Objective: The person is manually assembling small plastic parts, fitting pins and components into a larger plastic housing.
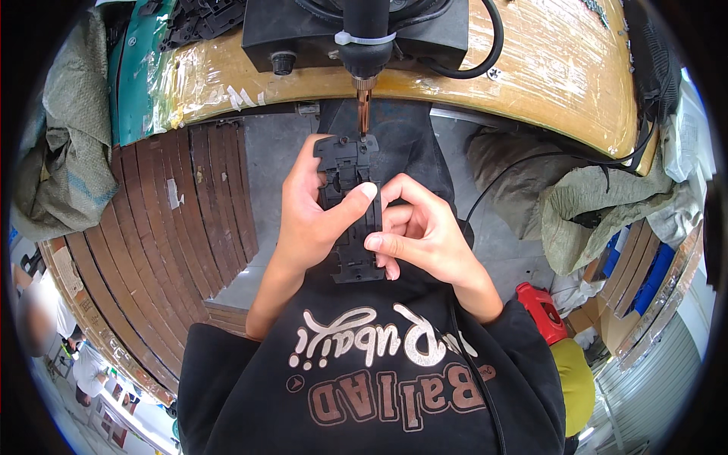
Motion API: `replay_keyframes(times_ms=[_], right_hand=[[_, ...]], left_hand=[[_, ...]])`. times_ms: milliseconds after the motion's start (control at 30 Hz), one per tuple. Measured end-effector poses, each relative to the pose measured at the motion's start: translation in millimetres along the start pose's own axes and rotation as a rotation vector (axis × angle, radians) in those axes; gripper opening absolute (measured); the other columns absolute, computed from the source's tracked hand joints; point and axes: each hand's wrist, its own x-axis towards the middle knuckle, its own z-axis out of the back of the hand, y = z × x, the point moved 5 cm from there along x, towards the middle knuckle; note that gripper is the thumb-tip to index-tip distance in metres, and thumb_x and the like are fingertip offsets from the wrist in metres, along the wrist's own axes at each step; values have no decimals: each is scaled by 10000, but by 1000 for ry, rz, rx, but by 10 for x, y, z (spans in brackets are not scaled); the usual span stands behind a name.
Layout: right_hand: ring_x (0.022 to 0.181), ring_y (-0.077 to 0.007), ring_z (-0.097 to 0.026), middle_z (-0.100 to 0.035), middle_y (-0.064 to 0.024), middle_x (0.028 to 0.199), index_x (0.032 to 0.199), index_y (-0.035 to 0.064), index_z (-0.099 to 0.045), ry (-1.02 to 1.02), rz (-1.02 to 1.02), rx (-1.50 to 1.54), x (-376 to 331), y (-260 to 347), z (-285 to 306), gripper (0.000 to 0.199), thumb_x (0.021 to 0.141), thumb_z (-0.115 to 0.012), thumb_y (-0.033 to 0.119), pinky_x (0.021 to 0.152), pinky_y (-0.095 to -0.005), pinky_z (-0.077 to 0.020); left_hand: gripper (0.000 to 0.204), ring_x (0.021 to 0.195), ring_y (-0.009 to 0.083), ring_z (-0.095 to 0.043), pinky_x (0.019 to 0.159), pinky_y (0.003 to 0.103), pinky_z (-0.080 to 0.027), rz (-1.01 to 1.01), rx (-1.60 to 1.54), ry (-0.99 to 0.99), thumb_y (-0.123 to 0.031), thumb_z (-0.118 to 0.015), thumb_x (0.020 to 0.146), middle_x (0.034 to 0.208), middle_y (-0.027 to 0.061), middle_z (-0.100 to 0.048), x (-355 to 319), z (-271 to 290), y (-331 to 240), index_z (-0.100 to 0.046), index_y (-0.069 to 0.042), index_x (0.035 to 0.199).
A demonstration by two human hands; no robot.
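Observation:
A long black moulded plastic part (350,171) is held upright in front of my chest, its far end right under a copper-coloured tool tip (364,106). My left hand (322,216) is wrapped round the part from the left, with the thumb laid across its face. On the other side, my right hand (425,235) has curled fingers against the part's right edge, thumb and fingertips bent inward. Whether a small piece sits between those fingertips is hidden. The tip belongs to a black cylindrical tool (365,38) with a white cable tie round it.
Behind the tool stands a black box with a knob (283,63) on a film-covered bench (546,98). Several black plastic pieces (203,19) lie at the far left. Stacked brown boards (174,212) fill the left; sacks (599,205) and a red container (541,312) are at right.

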Motion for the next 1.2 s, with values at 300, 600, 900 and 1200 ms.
replay_keyframes(times_ms=[300, 600, 900, 1200], right_hand=[[472, -72, -509, -517, -31, 574, 899, 51, -361, -15, 37, -35, -16, -31, 25, 291, 783, -628, 43, 439, -188, -399], [541, -77, -547, -536, -22, 640, 893, 42, -399, -76, -17, -309, -179, -116, 220, 325, 728, -678, 16, 475, -189, -428], [527, -49, -482, -470, 6, 625, 897, 41, -418, -1013, 660, -240, -900, 21, 1239, 288, 746, -664, 43, 427, -203, -424], [581, -139, -564, -577, -79, 733, 1048, -3, -484, -2173, 605, -663, -3045, 130, 3241, 359, 773, -649, 158, 494, -257, -449]], left_hand=[[326, 797, 80, -529, 695, 222, -445, -32, 44, 7, -28, -603, 742, 894, 39, -543, -3, -12, -2, -446, 4, 1025], [317, 792, 72, -525, 697, 216, -441, 17, 75, 67, -29, -591, 759, 883, 28, -540, -71, -215, 160, -448, -2, 1041], [330, 582, 80, -526, 480, 176, -427, 219, 96, 242, -96, -505, 853, 800, 82, -589, -86, -329, 480, -408, -28, 1161], [188, 570, 81, -526, 501, 190, -433, 339, 222, 235, -103, -465, 879, 760, 79, -590, -55, -267, 631, -493, -13, 1042]])
